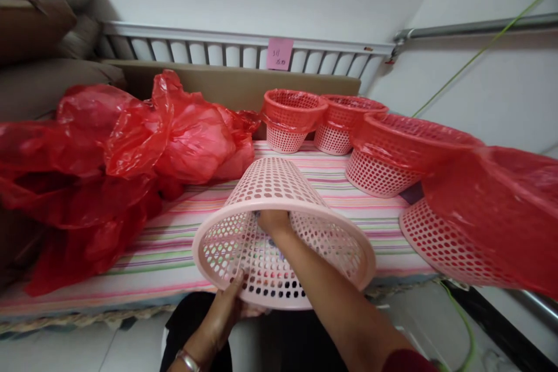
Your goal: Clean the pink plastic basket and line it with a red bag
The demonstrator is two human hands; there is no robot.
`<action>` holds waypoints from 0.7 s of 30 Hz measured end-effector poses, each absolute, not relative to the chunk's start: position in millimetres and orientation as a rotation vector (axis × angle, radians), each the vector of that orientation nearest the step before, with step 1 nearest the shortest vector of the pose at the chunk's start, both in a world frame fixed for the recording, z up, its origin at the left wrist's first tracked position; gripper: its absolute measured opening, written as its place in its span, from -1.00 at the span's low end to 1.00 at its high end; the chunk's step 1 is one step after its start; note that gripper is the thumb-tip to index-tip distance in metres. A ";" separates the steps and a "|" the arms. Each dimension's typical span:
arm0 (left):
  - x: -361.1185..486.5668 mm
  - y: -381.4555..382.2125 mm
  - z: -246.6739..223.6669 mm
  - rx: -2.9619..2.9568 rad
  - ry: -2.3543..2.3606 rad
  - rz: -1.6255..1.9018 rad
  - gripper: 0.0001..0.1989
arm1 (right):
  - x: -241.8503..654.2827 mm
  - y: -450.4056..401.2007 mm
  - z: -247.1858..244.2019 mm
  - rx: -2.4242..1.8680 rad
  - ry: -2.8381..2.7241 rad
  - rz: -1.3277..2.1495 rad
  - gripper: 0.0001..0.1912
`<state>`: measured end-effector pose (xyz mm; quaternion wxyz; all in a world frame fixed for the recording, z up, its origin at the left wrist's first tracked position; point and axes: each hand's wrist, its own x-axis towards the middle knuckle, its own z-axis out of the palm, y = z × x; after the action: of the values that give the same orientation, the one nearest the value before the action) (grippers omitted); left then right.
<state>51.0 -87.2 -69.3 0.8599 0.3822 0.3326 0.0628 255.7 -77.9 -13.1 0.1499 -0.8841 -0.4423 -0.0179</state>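
A pale pink perforated plastic wastebasket (279, 180) lies tipped on its side at the front of the bed, its wide mouth facing me. My left hand (231, 302) grips the lower left of its rim, thumb inside and fingers underneath. Through the mouth reaches my right arm, and my right hand (274, 222) is closed against the inner wall. Bits of a bluish cloth-like piece (274, 244) show around and below that hand; most of it is hidden.
Crumpled red plastic bags (183, 133) heap on the left. Several similar baskets, lined with red bags, stand along the right, including a back one (285, 138). Behind are a white radiator (187, 51) and a pink note (279, 53). The striped sheet (174, 244) ends at the bed's front edge.
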 end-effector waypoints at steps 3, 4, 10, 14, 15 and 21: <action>51.2 -91.8 -71.2 0.785 0.686 0.147 -0.48 | 215.4 -107.1 -12.5 -2.583 -1.347 -0.034 -0.60; 51.0 -93.2 -72.1 0.780 0.681 0.150 -0.47 | 200.2 -119.3 -12.9 -2.582 -1.385 -0.025 -0.63; 53.0 -99.6 -71.3 0.725 0.595 0.261 -0.48 | 129.8 -193.6 -18.6 -2.480 -1.692 0.104 -0.63; 55.8 -104.3 -66.9 0.698 0.507 0.249 -0.52 | 128.9 -216.8 -5.4 -2.379 -1.639 0.283 -0.65; 56.0 -106.1 -66.6 0.711 0.534 0.208 -0.51 | 134.4 -217.4 2.4 -2.358 -1.534 0.284 -0.66; 51.6 -121.1 -73.1 0.779 0.561 0.111 -0.49 | 189.0 -177.0 45.0 -2.364 -0.979 -0.155 -0.61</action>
<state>51.6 -121.1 -73.1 0.8855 0.3746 0.2697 0.0534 189.0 -177.0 45.0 0.2852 -0.8840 -0.3659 -0.0580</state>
